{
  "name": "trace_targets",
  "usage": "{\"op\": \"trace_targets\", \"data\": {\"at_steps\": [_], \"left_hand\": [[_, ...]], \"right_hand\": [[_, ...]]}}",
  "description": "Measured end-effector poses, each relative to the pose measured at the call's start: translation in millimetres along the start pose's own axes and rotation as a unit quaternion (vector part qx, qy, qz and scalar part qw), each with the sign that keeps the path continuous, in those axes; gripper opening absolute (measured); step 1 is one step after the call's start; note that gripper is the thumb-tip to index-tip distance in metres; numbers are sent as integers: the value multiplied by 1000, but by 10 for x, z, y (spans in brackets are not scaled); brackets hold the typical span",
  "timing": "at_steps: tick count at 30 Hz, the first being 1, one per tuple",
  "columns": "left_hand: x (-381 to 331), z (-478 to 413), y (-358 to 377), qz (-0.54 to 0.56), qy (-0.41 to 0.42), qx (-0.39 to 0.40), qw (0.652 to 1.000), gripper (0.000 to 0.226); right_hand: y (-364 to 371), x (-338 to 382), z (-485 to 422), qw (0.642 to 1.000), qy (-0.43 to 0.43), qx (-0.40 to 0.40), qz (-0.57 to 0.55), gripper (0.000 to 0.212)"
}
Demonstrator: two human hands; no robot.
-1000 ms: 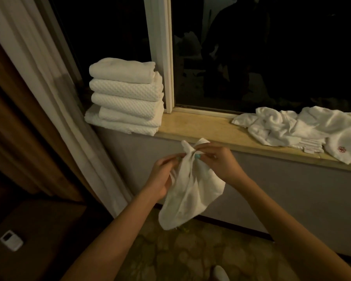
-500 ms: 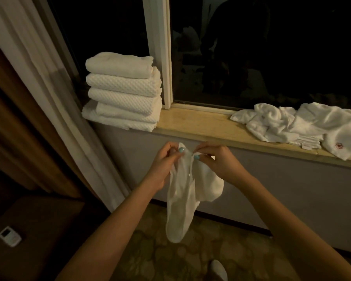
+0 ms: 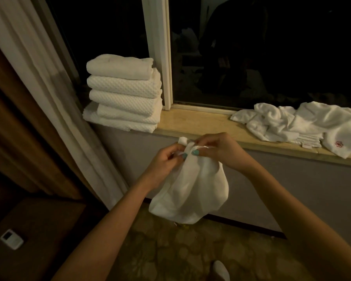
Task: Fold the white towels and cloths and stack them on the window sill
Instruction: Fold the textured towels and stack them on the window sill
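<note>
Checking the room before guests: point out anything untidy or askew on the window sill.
On the sill, right end, crumpled cloths sprawl unfolded, one corner overhanging the edge. The folded stack at the left is tidy, though its bottom towel protrudes.

We count five folded towels [image 3: 124, 92] in one stack at the upper left of the frame, on the one window sill [image 3: 195, 122]. At the centre there is one loose cloth [image 3: 190, 189] and two hands, the left hand [image 3: 166, 159] and the right hand [image 3: 221, 149]. At the right edge lies one crumpled heap [image 3: 282, 122]; we cannot tell how many pieces it holds, though one red emblem [image 3: 338, 144] shows. At the lower left sits one small white device [image 3: 11, 239].
</note>
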State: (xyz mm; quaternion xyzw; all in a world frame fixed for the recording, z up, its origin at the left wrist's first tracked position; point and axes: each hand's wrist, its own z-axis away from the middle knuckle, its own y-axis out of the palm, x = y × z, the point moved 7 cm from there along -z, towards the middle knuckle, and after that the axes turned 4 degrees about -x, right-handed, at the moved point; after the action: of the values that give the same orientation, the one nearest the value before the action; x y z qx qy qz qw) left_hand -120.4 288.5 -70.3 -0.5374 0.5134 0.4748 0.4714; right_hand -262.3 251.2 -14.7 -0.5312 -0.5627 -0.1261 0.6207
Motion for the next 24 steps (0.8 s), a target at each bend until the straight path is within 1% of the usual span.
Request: {"op": "trace_targets", "data": {"at_steps": [3, 6, 9, 12, 14, 15, 18, 20, 22, 24], "left_hand": [[-2, 6, 0, -1, -5, 5, 1000, 23], [-20, 28, 0, 7, -2, -2, 1000, 23], [-108, 41, 5, -47, 34, -16, 998, 15], [-112, 25, -14, -83, 52, -23, 995, 15], [-100, 20, -23, -94, 58, -22, 994, 17], [-95, 22, -21, -100, 63, -20, 993, 18], [-93, 43, -26, -101, 72, -21, 992, 18], [-91, 58, -39, -96, 72, -29, 992, 21], [-70, 76, -45, -83, 58, -31, 994, 22], [-51, 85, -35, -93, 53, -25, 994, 20]], "right_hand": [[10, -14, -8, 1000, 8, -17, 8, 9], [21, 4, -20, 999, 2, -28, 15, 6], [27, 2, -28, 999, 1, -31, 19, 3], [34, 15, -43, 999, -15, -44, 21, 15], [34, -18, -56, 998, 2, -45, 42, 24], [48, -36, -60, 998, 13, -33, 56, 24], [85, -44, -53, 997, 5, 7, 82, 8], [77, -16, -31, 997, -10, 5, 71, 4], [65, -8, -22, 998, -22, -6, 56, 4], [81, 8, -29, 998, -35, -7, 55, 5]]}}
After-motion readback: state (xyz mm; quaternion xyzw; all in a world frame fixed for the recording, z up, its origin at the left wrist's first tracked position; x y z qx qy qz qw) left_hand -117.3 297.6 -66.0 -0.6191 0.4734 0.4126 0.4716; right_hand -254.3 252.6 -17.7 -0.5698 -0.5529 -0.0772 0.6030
